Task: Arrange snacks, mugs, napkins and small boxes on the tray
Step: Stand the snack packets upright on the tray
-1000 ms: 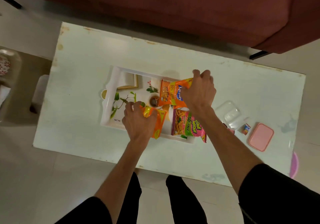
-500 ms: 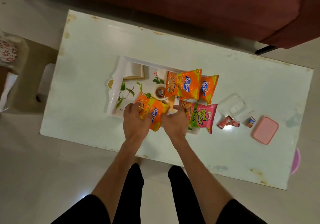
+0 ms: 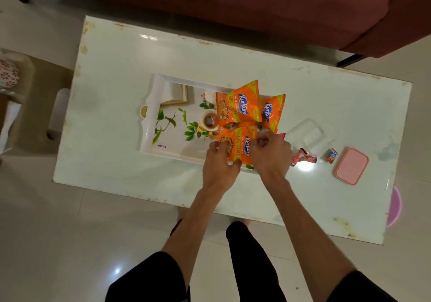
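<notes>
A white tray [image 3: 149,124] printed with leaves and a cup lies on the white table. Two orange Kurkure snack packets [image 3: 238,106] [image 3: 270,113] rest on its far right part. A third orange packet [image 3: 239,146] sits at the tray's near right, held on both sides: my left hand [image 3: 220,161] grips its left edge and my right hand [image 3: 270,154] grips its right edge. A pink snack packet [image 3: 281,135] is almost wholly hidden under my right hand.
Right of the tray on the table [image 3: 116,57] lie a clear plastic container [image 3: 307,131], two small red wrapped candies [image 3: 300,157], another small wrapper [image 3: 331,156] and a pink lid [image 3: 351,168]. A dark red sofa [image 3: 256,5] stands behind the table.
My right hand came back from the far orange packets to the near one. Both hands shifted that packet rightward over the pink packet. The view moved too.
</notes>
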